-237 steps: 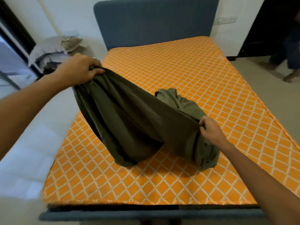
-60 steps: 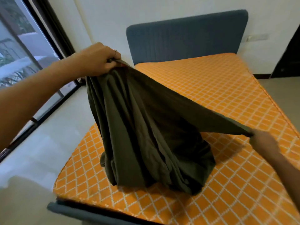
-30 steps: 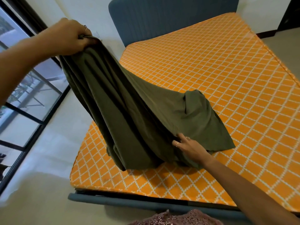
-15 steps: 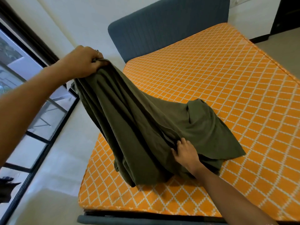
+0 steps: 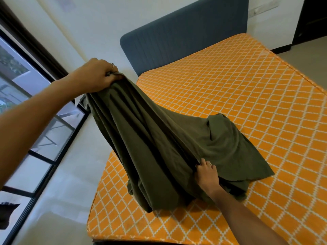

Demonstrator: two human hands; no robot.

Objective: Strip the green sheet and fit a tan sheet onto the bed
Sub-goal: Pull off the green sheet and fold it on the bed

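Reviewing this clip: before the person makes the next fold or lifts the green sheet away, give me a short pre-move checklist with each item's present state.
1. Left hand grips a bunched end of the green sheet, held high: ok.
2. Right hand has its fingers curled into a fold of the sheet low down: ok.
3. Sheet fully stripped off the orange mattress, no corner tucked: ok, all visible corners bare.
4. Sheet clear of the floor: cannot tell; the lower folds rest on the mattress near its left edge.
5. Tan sheet within reach: cannot tell, none in view.
6. Blue headboard not snagging the fabric: ok, they are apart.
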